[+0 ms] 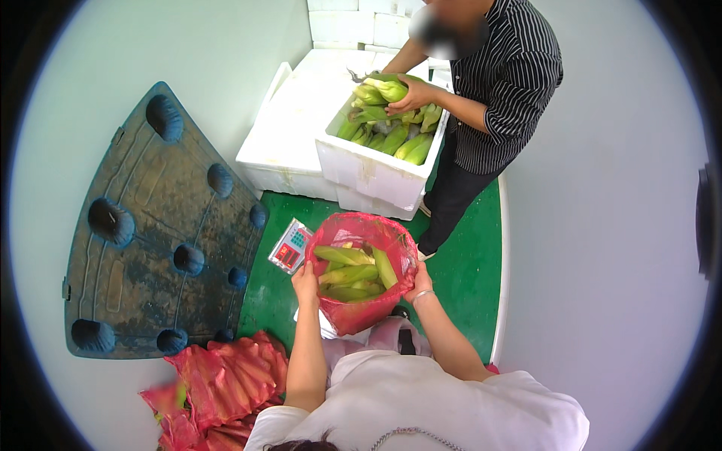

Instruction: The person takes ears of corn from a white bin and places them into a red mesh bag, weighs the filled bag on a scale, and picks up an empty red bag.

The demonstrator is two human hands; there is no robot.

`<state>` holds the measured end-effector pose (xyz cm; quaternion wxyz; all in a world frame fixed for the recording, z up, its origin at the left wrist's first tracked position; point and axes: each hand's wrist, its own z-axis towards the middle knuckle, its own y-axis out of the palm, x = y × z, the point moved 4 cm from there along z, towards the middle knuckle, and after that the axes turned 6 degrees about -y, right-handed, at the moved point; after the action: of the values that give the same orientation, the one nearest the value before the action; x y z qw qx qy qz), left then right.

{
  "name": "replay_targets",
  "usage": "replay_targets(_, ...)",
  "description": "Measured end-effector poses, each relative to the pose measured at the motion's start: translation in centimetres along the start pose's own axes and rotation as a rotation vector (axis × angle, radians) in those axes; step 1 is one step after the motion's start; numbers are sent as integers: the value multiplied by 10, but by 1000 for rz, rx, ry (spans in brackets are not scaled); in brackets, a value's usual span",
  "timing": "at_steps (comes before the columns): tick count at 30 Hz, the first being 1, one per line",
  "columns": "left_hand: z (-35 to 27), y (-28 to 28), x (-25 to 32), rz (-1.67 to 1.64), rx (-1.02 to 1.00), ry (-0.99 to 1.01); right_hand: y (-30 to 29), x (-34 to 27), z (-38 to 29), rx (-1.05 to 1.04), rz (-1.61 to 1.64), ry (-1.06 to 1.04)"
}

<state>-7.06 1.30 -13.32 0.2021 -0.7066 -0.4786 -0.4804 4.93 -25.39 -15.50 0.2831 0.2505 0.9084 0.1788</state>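
A red mesh sack (361,315) stands open in front of me with several ears of corn in green husks (350,274) inside. My left hand (306,283) grips the left side of its rim, and my right hand (419,280) grips the right side. Just beyond my left hand, a digital scale's display panel (290,246) touches or nearly touches the sack. Across from me, a person in a striped shirt (502,84) holds ears of corn (388,89) above a white foam box (372,169), which has more husked-in corn in it.
A large dirty blue plastic pallet (158,237) leans at the left. Red mesh sacks (231,383) lie at the lower left on the green floor (468,282). White foam boxes (287,135) stand behind, with others stacked at the wall (341,25). The other person's feet are close beyond the sack.
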Motion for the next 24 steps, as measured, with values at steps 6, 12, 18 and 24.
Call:
replay_targets(6, 13, 7, 8, 77, 28, 13, -17, 7, 32, -59, 59, -21)
replay_targets(12, 21, 16, 7, 120, -16, -53, -40, 10, 63, -184, 106, -2)
replay_targets(18, 40, 16, -5, 82, -5, -1, -22, -3, 48, -166, 197, -82)
replay_targets(24, 20, 6, 15, -77, 43, -17, 4, -12, 4, -191, 189, -156)
